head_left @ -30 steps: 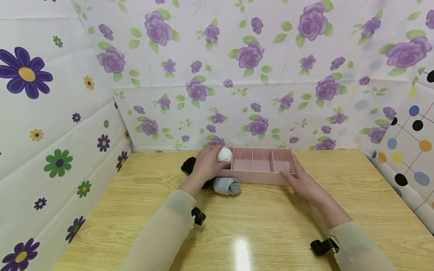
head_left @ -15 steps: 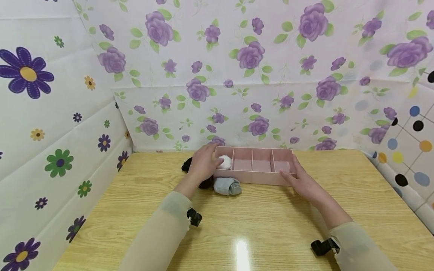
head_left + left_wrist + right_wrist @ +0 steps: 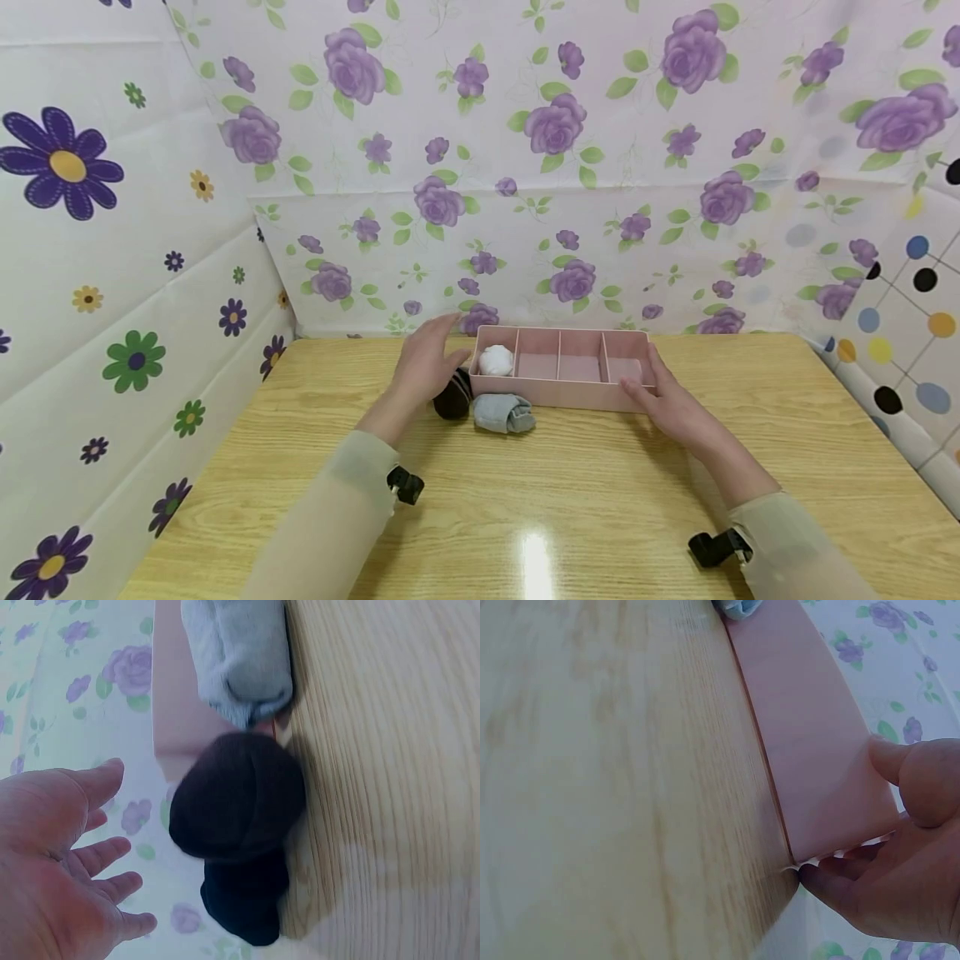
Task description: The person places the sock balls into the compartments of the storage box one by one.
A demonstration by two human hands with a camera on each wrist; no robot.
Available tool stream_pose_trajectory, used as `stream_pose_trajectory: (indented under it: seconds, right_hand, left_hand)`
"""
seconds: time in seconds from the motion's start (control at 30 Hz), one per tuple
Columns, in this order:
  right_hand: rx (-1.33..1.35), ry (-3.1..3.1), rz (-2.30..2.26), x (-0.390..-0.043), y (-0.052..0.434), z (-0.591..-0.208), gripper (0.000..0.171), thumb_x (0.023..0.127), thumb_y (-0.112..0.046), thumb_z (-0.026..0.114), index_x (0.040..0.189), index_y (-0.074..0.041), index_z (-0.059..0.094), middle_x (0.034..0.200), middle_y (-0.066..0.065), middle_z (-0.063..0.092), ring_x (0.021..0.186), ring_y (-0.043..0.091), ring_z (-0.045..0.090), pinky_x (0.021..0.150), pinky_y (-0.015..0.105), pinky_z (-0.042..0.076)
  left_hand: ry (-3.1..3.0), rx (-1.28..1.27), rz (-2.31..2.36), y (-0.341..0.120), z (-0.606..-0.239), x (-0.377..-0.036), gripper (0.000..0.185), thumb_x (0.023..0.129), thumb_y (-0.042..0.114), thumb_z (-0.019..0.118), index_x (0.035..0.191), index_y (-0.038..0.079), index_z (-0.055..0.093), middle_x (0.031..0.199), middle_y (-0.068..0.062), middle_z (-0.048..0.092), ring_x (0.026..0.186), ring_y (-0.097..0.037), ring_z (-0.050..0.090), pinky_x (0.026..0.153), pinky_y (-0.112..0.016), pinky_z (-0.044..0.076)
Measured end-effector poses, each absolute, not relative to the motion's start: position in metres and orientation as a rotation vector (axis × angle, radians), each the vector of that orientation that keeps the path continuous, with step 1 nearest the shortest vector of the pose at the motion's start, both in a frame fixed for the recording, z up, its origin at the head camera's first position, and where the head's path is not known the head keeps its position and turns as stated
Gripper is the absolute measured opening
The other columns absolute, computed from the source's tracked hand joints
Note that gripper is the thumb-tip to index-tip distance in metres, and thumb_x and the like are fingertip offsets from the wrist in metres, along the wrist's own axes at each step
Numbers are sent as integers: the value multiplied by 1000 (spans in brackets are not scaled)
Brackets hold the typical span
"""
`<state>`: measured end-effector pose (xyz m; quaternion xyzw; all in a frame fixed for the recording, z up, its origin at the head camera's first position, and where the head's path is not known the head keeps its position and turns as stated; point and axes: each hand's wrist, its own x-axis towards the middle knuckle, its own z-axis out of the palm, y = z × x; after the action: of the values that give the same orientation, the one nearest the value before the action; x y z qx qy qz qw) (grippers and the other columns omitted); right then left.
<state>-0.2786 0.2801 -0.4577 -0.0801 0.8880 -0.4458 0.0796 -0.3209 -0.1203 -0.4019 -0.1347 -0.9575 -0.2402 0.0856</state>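
A pink divided storage box stands near the back of the table. Its leftmost compartment holds a white rolled-up sock. My left hand hovers just left of the box, fingers spread and holding nothing. Close to it is a dark rolled sock; in the left wrist view another black rolled sock lies against that one. A grey rolled sock rests before the box's front wall. My right hand grips the box's right end, thumb over the front rim and fingers along the end wall.
The wooden table runs up to a floral cloth backdrop right behind the box. Patterned cloth walls border the left side and the right side too.
My left hand has let go of the white sock, which now sits lower in the leftmost compartment, and has drawn back to the left. The right hand keeps its place on the box.
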Motion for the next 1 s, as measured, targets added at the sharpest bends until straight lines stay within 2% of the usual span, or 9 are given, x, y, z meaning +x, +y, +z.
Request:
stream_pose_trajectory:
  seconds: [0.4, 0.63, 0.77, 1.0]
  right_hand:
    - [-228, 2635, -1345, -277, 279, -457, 103, 116, -54, 52, 173, -8, -21, 178, 33, -12, 160, 63, 4, 125, 78, 12]
    - [-222, 2628, -1347, -277, 279, -457, 104, 115, -59, 50, 173, -12, -23, 179, 32, -12, 161, 63, 5, 126, 78, 11]
    - [-226, 2629, -1346, -278, 279, -458, 103, 116, -57, 49, 173, -11, -23, 178, 32, -12, 161, 62, 4, 126, 77, 11]
    - [-223, 2622, -1346, -278, 279, -457, 102, 117, -55, 49, 172, -12, -24, 178, 32, -13, 161, 62, 2, 126, 78, 10]
  left_hand:
    - [-2843, -411, -681, -149, -402, -311, 72, 111, 24, 72, 171, 4, 38, 171, -21, 44, 160, -41, 37, 130, -62, 26]
    - [-2862, -392, -692, -162, -407, -306, 71, 111, 22, 71, 171, 2, 38, 171, -24, 41, 160, -45, 35, 130, -64, 26]
    - [-2891, -372, -689, -167, -411, -304, 70, 112, 21, 69, 171, 2, 37, 172, -25, 40, 160, -45, 34, 129, -67, 25]
    - [-2913, -360, -639, -173, -420, -304, 70, 112, 21, 69, 170, -1, 37, 170, -27, 42, 158, -46, 38, 126, -70, 29]
